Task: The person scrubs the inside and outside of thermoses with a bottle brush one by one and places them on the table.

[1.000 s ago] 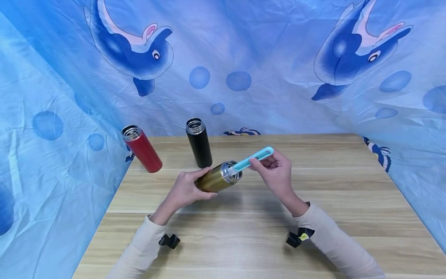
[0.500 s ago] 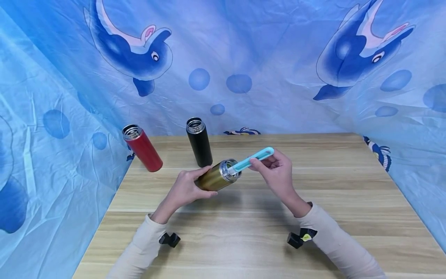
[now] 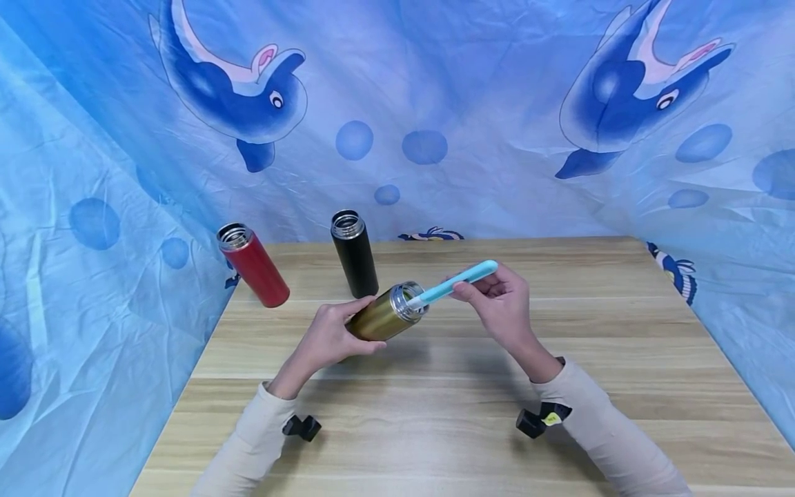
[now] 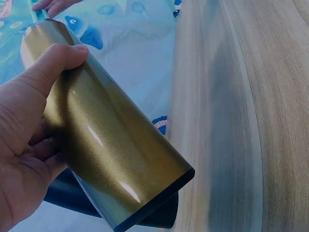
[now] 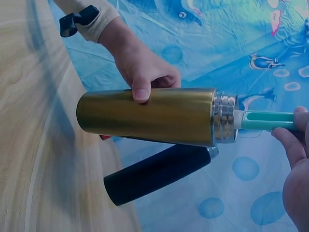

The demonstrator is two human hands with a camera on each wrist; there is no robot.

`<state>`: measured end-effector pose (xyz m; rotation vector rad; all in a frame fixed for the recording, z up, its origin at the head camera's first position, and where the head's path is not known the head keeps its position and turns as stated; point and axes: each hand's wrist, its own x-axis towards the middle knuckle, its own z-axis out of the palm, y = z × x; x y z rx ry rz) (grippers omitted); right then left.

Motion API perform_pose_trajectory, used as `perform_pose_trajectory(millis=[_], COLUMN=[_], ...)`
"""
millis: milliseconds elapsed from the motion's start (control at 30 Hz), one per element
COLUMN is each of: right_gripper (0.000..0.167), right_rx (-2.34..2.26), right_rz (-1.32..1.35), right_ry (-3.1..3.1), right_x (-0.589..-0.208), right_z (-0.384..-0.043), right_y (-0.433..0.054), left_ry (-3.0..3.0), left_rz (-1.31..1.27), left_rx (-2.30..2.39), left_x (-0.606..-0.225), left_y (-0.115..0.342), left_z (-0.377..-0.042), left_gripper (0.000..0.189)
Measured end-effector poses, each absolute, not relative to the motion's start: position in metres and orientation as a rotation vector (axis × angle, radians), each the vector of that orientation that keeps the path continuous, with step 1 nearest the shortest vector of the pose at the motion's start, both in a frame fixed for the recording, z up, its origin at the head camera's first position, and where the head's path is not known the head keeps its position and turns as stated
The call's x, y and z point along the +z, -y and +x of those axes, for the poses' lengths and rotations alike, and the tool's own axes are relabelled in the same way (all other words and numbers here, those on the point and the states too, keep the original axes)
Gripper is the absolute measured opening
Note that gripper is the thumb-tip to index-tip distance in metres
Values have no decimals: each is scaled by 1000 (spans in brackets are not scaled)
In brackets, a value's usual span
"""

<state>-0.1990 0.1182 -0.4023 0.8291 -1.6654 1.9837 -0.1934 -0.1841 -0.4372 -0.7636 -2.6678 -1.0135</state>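
Note:
My left hand (image 3: 332,335) grips a gold vacuum flask (image 3: 377,319) around its body, thumb on the near side. The flask is held tilted over the table, its open steel mouth turned to the right and up. My right hand (image 3: 506,309) pinches the teal handle of a bottle brush (image 3: 452,283) between thumb and fingers. The brush's white neck (image 5: 238,119) enters the flask's mouth in the right wrist view; its head is hidden inside. In the left wrist view, the thumb (image 4: 67,57) presses on the gold body.
A black flask (image 3: 357,259) without a lid stands just behind the gold one. Farther left is an open red flask (image 3: 256,268), also upright. Both are on the wood-grain table (image 3: 422,428). A blue dolphin-print sheet (image 3: 435,186) hangs behind and along the sides.
My right hand has shifted slightly to the right with the brush, and the handle has rolled so its slot no longer shows. The left hand keeps the gold flask almost still.

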Motion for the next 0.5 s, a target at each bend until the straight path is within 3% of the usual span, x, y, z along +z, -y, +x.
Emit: perform_pose_trajectory(millis=[500], right_gripper=[10], right_rx=[1961], right_rz=[642], right_ry=[1595], right_x=[-399], right_z=[-200], right_y=[-119], left_ry=[2668], left_rz=[-785], left_rx=[-982], left_x=[-438], left_y=[186], left_z=[-195], left_gripper=[78])
